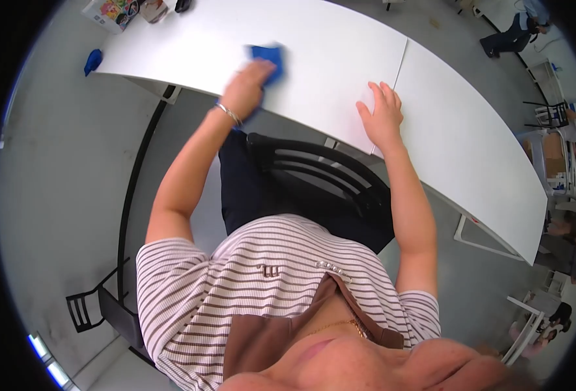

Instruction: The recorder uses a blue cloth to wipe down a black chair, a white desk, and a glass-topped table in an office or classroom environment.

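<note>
My left hand (251, 85) lies over a blue cloth (273, 61) on the white tabletop (317, 63); fingers and cloth are motion-blurred. More blue material shows below that hand at the table's near edge, and whether it is the same piece I cannot tell. A silver bracelet circles the left wrist. My right hand (383, 115) rests on the tabletop with spread fingers, holding nothing, beside the seam between two table sections.
A second blue cloth (93, 62) hangs at the table's left end. At the far left corner stand a printed box (114, 14) and a small black object (183, 5). A black chair (317, 161) is between me and the table. Other people are in the background at right.
</note>
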Demonstrator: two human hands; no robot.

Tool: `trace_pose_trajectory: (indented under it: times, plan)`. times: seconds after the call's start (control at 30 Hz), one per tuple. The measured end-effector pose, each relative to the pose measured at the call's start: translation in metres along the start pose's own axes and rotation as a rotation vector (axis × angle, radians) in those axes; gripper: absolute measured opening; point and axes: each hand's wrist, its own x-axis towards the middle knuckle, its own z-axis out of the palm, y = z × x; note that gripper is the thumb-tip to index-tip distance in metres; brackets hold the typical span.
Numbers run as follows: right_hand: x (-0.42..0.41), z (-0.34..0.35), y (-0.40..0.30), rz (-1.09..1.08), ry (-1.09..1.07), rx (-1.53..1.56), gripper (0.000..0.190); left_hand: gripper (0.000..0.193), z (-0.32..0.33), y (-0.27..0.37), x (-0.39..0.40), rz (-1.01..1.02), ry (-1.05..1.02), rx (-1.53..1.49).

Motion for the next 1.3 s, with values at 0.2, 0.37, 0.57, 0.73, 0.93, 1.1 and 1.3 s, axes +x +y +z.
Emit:
trace_pose_trajectory:
  times: [0.2,0.37,0.57,0.73,0.93,1.1,1.3]
  plan:
    - [-0.004,-0.007,-0.006,0.036,-0.055,-0.056,0.056,0.035,-0.017,-0.164,0.03,-0.666,-0.171,0.165]
    - [0.01,-0.004,-0.007,0.032,-0.051,-0.008,0.057,0.027,0.072,-0.051,0.113,-0.272,-0.203,0.486]
    - [0.002,-0.006,0.012,0.026,-0.023,-0.069,0.055,0.046,0.095,0.2,0.131,0.419,-0.197,-0.308]
    - [-0.006,-0.005,0.012,-0.01,-0.052,-0.106,0.057,0.031,0.092,0.03,0.183,-0.328,-0.238,-0.154]
    - [-0.008,-0.011,-0.011,0.007,-0.11,-0.101,0.058,0.035,0.028,-0.179,0.093,-0.854,-0.05,0.366]
    - [-0.001,0.002,-0.015,-0.057,-0.068,-0.04,0.052,0.043,0.015,-0.125,0.029,-0.313,-0.048,0.172]
    - [0.026,-0.02,0.008,0.017,0.164,0.143,0.039,0.049,-0.021,-0.011,0.002,-0.084,-0.124,-0.237]
